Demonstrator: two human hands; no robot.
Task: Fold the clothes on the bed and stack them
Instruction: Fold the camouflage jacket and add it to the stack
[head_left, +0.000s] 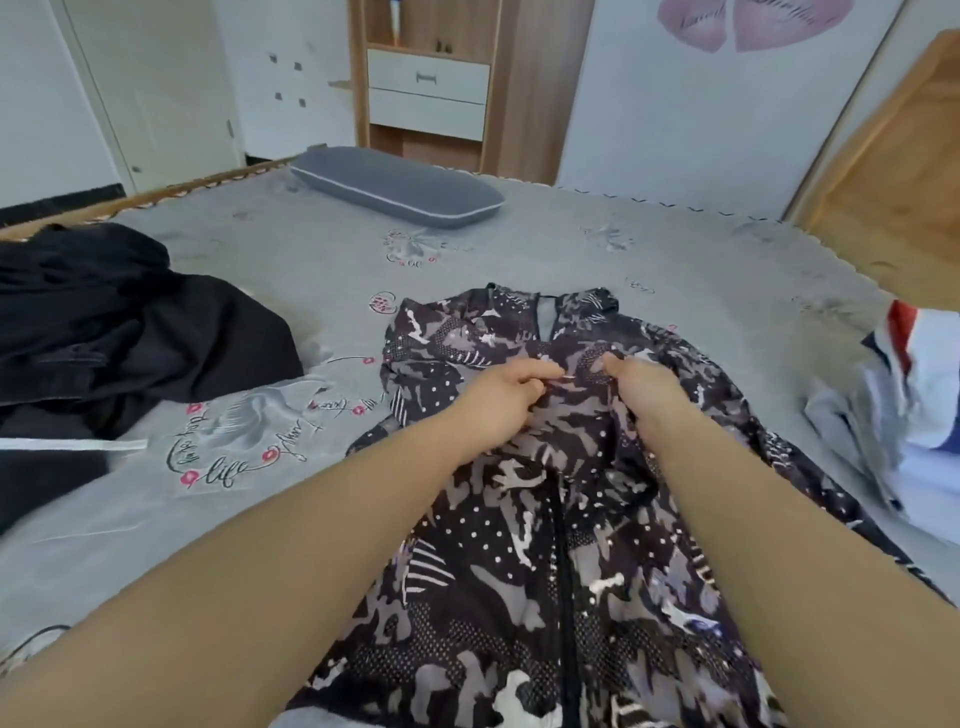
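Your left hand (506, 397) and right hand (641, 389) each have a pinched grip on the jacket (519, 545) just below its collar, either side of the zip. The jacket lies front-up near the bed's (701, 249) front edge, between the black pile (104, 332) at the left edge and the white heap (904, 405) at the right. The fabric looks thin and slippery (my guess), so an uneven pull could skew the front. The right sleeve trails toward the heap and may snag it.
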